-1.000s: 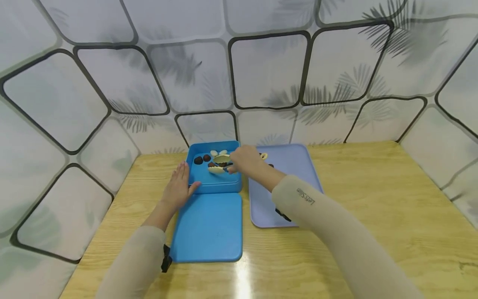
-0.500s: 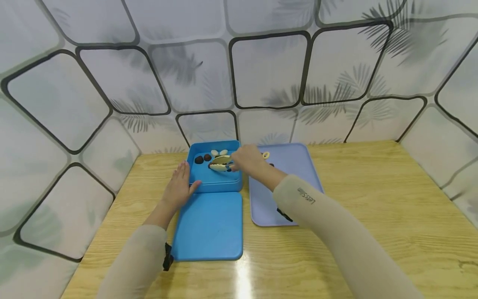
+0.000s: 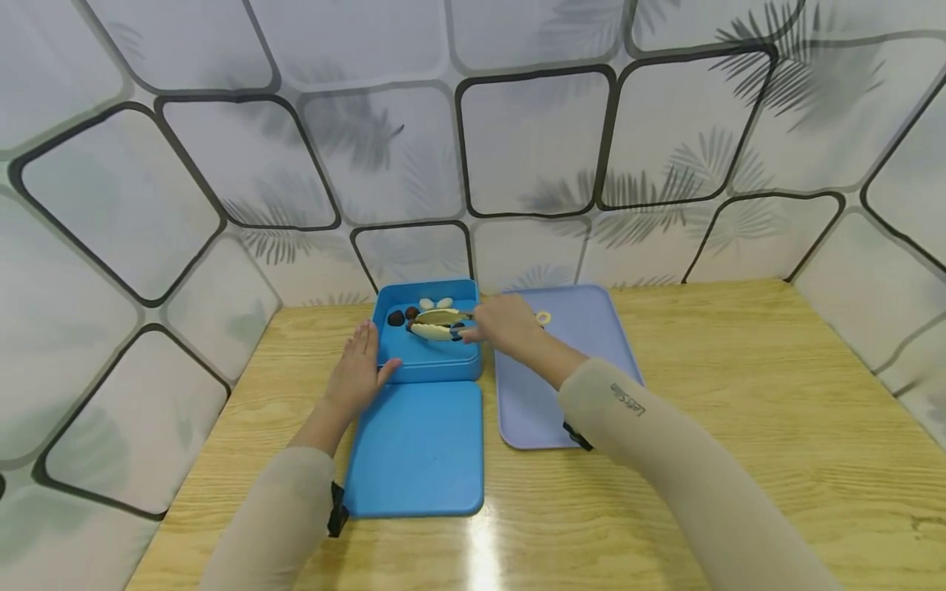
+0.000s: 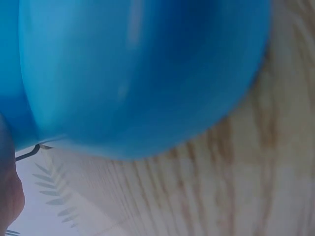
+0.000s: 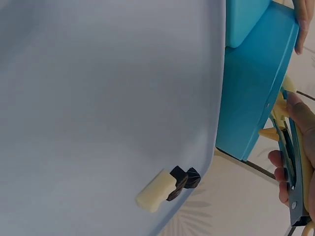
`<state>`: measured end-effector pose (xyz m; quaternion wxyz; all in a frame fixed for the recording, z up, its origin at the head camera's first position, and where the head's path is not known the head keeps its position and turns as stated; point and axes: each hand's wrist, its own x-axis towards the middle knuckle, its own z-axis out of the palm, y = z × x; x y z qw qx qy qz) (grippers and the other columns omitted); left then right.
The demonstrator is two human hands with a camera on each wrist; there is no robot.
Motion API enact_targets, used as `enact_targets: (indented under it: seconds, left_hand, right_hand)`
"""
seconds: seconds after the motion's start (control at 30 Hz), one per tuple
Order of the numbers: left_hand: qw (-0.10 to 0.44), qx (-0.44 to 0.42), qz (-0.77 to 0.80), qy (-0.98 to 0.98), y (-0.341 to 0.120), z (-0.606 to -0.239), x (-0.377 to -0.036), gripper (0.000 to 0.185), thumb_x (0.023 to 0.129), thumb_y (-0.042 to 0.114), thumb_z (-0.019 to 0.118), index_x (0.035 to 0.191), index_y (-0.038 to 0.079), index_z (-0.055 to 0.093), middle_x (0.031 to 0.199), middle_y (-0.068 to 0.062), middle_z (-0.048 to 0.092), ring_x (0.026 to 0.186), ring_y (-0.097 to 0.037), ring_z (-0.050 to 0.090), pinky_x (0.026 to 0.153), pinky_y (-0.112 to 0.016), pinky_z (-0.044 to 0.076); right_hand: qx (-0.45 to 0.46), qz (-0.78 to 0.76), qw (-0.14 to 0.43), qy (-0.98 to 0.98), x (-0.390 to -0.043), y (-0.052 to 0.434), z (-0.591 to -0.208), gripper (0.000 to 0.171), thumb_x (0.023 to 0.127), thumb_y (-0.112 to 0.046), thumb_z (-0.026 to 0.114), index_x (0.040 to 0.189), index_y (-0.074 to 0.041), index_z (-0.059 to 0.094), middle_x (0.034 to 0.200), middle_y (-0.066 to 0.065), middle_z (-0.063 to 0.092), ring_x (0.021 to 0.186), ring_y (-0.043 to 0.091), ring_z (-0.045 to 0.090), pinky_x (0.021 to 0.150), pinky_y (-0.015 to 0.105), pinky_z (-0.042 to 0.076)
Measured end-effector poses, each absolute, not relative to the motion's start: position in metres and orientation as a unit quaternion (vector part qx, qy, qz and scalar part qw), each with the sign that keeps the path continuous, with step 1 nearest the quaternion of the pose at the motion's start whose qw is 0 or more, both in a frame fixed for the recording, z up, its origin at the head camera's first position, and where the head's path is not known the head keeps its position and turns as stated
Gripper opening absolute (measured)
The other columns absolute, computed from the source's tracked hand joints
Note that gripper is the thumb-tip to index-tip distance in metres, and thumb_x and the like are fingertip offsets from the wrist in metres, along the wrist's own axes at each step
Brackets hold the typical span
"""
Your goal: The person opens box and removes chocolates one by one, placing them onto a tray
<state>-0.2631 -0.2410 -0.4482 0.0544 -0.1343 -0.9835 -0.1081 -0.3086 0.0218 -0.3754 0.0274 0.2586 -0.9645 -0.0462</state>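
An open blue box [image 3: 429, 361] stands at the back of the table and holds dark and pale food pieces [image 3: 411, 313]. My left hand [image 3: 360, 368] rests flat against the box's left side, fingers straight. My right hand [image 3: 484, 327] grips cream tongs [image 3: 439, 325] whose tips reach over the box's inside. The right wrist view has those tongs [image 5: 294, 162] in my fingers [image 5: 280, 162] beside the box wall [image 5: 256, 93]. Whether the tongs hold a piece cannot be told. The left wrist view is filled by blurred blue plastic [image 4: 138, 73].
The blue lid [image 3: 415, 447] lies flat in front of the box. A lavender tray [image 3: 584, 353] lies to the right, with a small yellow ring [image 3: 543, 317] on it. A pale piece [image 5: 155, 191] and a dark piece [image 5: 186, 178] lie near its edge. Patterned walls enclose the wooden table [image 3: 739, 394].
My right hand has drawn slightly to the right with the tongs still over the box. The left hand has stayed against the box's side.
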Motion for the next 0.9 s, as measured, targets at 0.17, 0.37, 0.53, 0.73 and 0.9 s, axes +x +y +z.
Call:
enact_targets:
  seconds: [0.17, 0.37, 0.53, 0.73, 0.9]
  left_hand:
    - [0.057, -0.133, -0.107, -0.984, -0.24, -0.447, -0.262, 0.079, 0.1, 0.043, 0.04, 0.144, -0.016, 0.011, 0.153, -0.03, 0.01, 0.142, -0.042, 0.011, 0.116, -0.051, 0.013]
    - [0.054, -0.134, -0.105, -0.984, -0.239, -0.447, -0.262, 0.078, 0.1, 0.042, 0.042, 0.144, -0.016, 0.012, 0.153, -0.03, 0.01, 0.142, -0.043, 0.013, 0.115, -0.051, 0.013]
    - [0.056, -0.137, -0.111, -0.983, -0.239, -0.447, -0.262, 0.078, 0.1, 0.042, 0.042, 0.145, -0.015, 0.011, 0.154, -0.029, 0.009, 0.143, -0.042, 0.011, 0.116, -0.051, 0.012]
    - [0.061, -0.14, -0.107, -0.982, -0.24, -0.447, -0.263, 0.079, 0.1, 0.045, 0.038, 0.144, -0.016, 0.011, 0.153, -0.03, 0.011, 0.142, -0.043, 0.012, 0.115, -0.051, 0.013]
    - [0.054, -0.138, -0.102, -0.984, -0.239, -0.447, -0.263, 0.079, 0.1, 0.045, 0.038, 0.144, -0.016, 0.011, 0.153, -0.03, 0.011, 0.142, -0.043, 0.012, 0.116, -0.051, 0.013]
  right_hand:
    - [0.284, -0.034, 0.113, -0.952, -0.302, 0.03, -0.381, 0.06, 0.084, -0.059, 0.058, 0.051, -0.015, 0.033, 0.049, -0.004, 0.025, 0.048, 0.01, 0.024, 0.04, 0.022, 0.021]
    - [0.327, -0.064, 0.262, -0.905, -0.299, 0.04, -0.389, 0.059, 0.079, -0.063, 0.06, 0.051, -0.014, 0.043, 0.046, -0.004, 0.028, 0.046, 0.01, 0.024, 0.044, 0.024, 0.03]
    - [0.352, -0.047, 0.332, -0.874, -0.296, 0.049, -0.391, 0.055, 0.078, -0.062, 0.062, 0.067, -0.008, 0.067, 0.054, 0.002, 0.059, 0.048, 0.014, 0.05, 0.051, 0.026, 0.047]
    - [0.377, -0.032, 0.372, -0.847, -0.289, 0.059, -0.388, 0.058, 0.08, -0.059, 0.063, 0.091, -0.003, 0.073, 0.073, 0.006, 0.072, 0.063, 0.017, 0.064, 0.06, 0.027, 0.053]
    - [0.39, -0.015, 0.381, -0.838, -0.287, 0.069, -0.386, 0.056, 0.079, -0.057, 0.065, 0.088, -0.003, 0.072, 0.071, 0.006, 0.071, 0.063, 0.017, 0.064, 0.063, 0.028, 0.054]
